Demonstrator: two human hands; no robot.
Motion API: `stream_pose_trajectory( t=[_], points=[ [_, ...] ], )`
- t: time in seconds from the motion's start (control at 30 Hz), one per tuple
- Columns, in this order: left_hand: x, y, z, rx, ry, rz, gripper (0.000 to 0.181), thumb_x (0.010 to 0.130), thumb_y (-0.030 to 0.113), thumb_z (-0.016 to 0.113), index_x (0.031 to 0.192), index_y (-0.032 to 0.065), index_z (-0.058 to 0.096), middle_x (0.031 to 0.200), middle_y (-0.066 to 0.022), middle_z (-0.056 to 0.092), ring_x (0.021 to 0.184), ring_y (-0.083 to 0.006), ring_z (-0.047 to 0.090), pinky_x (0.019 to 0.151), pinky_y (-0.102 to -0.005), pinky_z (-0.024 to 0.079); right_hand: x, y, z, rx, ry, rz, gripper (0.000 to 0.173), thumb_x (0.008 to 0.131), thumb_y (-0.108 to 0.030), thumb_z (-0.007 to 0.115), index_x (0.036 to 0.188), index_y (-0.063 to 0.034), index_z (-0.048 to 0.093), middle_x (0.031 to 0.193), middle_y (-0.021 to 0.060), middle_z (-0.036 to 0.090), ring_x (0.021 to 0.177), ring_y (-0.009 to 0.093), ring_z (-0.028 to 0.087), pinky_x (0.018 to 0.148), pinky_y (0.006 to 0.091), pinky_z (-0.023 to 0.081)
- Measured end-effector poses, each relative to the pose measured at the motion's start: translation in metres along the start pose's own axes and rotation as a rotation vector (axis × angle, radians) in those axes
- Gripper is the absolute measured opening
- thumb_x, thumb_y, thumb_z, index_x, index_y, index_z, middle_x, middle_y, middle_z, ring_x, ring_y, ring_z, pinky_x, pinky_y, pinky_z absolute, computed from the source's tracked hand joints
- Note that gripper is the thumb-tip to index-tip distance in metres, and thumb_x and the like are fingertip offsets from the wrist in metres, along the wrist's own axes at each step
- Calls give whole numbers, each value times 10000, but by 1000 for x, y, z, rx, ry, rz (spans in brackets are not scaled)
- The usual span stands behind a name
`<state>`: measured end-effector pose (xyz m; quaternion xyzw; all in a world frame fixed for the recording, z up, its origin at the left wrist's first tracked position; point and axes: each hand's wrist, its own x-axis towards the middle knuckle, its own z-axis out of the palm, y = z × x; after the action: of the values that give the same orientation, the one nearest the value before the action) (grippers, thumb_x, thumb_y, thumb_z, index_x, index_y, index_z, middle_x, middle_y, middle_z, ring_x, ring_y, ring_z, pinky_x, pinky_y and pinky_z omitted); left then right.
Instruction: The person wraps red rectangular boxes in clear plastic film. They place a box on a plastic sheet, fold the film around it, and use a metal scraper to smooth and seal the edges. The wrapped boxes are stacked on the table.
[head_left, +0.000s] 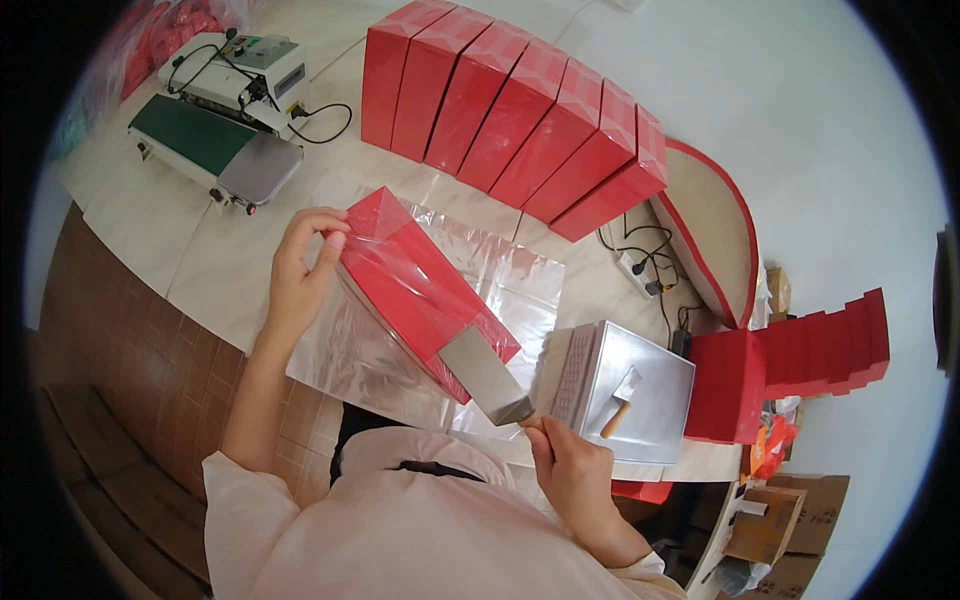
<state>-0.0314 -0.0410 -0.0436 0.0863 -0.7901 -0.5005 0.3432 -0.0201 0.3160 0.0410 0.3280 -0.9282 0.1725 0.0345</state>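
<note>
A red box (420, 277) lies at a slant before me, with clear plastic film (367, 251) wrapped over its top. At the box's far left corner, my left hand (304, 262) has the film between thumb and fingers. My right hand (574, 465) grips the wooden handle of a wide metal spatula (480, 375). The flat blade of the spatula lies over the box's near right end. Beneath the box, a sheet of clear film (517, 277) is spread on the pale table (225, 247).
Several film-wrapped red boxes (517, 112) stand in a row behind. A band sealing machine (217, 142) is at far left. To the right, a metal-topped appliance (645, 397) carries a small wooden-handled spatula (622, 401), beside stacked red boxes (727, 382) and a power strip (637, 274).
</note>
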Motion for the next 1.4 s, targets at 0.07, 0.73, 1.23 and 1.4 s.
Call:
stream_pose_trajectory(
  t=[0.07,0.73,1.23,1.4],
  points=[
    [-7,-8,0,-16,113,-17,192,976,152,553,1125,36,589,1214,-97,601,1151,-210,550,1015,-314,387,-4,3,-4,-23,-14,19,147,909,-208,677,866,-75,631,620,70,612,478,252,595,423,355,433],
    [-29,-36,21,-437,112,-308,501,1080,374,290,1271,-15,541,1264,-97,579,1230,-183,485,1090,-308,304,57,-30,16,31,-106,-209,181,912,-231,678,866,-72,606,602,69,596,456,235,577,392,358,409],
    [-33,-54,21,-530,117,-316,464,1080,345,331,1188,-35,575,1133,-84,626,1089,-158,541,1000,-292,382,185,-92,77,-220,41,-418,251,963,-297,601,837,-88,539,488,58,534,382,232,554,349,356,407],
    [-29,-53,19,-544,99,-365,464,1080,340,333,1188,-40,576,1135,-99,629,1093,-165,543,1003,-297,384,215,-100,91,-170,74,-474,236,967,-295,592,854,-93,548,492,71,551,385,248,563,355,367,419]
  ],
)
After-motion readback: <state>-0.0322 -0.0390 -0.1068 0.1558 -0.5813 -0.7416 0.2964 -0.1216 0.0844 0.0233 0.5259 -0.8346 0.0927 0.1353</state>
